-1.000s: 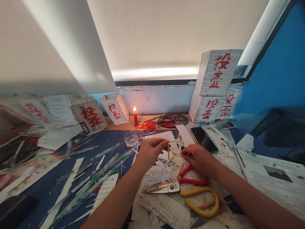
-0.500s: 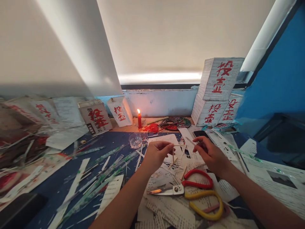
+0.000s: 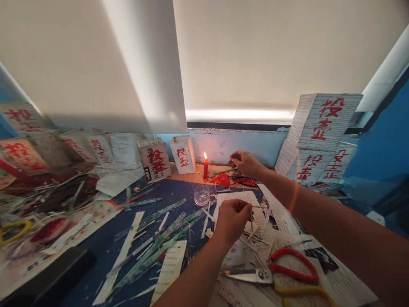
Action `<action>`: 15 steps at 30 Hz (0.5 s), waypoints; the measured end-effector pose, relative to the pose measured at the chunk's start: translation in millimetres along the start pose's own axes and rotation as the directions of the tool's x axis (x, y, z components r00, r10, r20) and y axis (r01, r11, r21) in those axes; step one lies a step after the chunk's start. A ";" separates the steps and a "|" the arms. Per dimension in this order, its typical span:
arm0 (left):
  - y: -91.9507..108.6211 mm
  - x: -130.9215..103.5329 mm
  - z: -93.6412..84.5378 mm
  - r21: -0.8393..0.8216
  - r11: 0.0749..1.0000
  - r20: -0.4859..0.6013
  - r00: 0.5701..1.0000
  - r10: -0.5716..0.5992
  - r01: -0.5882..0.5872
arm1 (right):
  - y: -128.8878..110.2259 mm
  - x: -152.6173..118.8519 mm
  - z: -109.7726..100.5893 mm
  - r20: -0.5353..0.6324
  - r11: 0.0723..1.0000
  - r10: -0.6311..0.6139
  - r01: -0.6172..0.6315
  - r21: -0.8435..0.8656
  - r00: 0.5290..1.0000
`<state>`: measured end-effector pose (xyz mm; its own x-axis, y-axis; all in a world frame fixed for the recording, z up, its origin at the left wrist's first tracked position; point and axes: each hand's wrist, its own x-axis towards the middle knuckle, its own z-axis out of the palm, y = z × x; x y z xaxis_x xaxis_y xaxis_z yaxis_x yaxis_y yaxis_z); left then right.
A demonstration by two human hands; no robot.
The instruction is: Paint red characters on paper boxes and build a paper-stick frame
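My left hand is closed in a pinch on thin pale sticks. One stick points right from the fingertips and another hangs down, above the papers. My right hand reaches out at the back with its fingers drawn together; what they hold, if anything, is too small to make out. To its left, a lit red candle stands upright, apart from the fingers. A red lump lies between candle and hand. In front of the candle sits a small clear dish.
Scissors with red and yellow handles lie on scattered papers at the front. Green-marked plastic strips cover the blue tabletop on the left. White paper boxes with red characters are stacked at right; more boxes stand left.
My right hand has moved from beside the left hand to the back, near the candle. The thin white piece seen in its fingers no longer shows clearly. The view has turned left.
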<state>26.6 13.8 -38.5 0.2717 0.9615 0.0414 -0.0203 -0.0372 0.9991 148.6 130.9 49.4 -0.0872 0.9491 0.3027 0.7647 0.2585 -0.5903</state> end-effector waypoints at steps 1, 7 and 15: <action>-1.3 0.7 -0.4 0.002 1.000 -0.014 1.000 -0.002 0.002 | -5.3 10.2 10.2 0.016 0.999 -0.023 0.024 -0.028 1.000; -2.2 1.4 0.2 -0.028 0.999 -0.072 0.997 -0.031 0.030 | -19.7 46.6 54.3 0.051 0.975 -0.084 0.093 -0.201 0.995; 2.3 -0.7 -2.6 -0.002 1.000 -0.081 0.997 -0.015 0.015 | -15.0 59.7 70.6 0.025 0.944 -0.072 0.076 -0.322 0.997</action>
<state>23.8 13.7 -36.3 0.1930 0.9809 0.0256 -0.0178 -0.0226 0.9996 86.9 196.4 23.5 -0.1576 0.9322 0.3257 0.9206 0.2581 -0.2931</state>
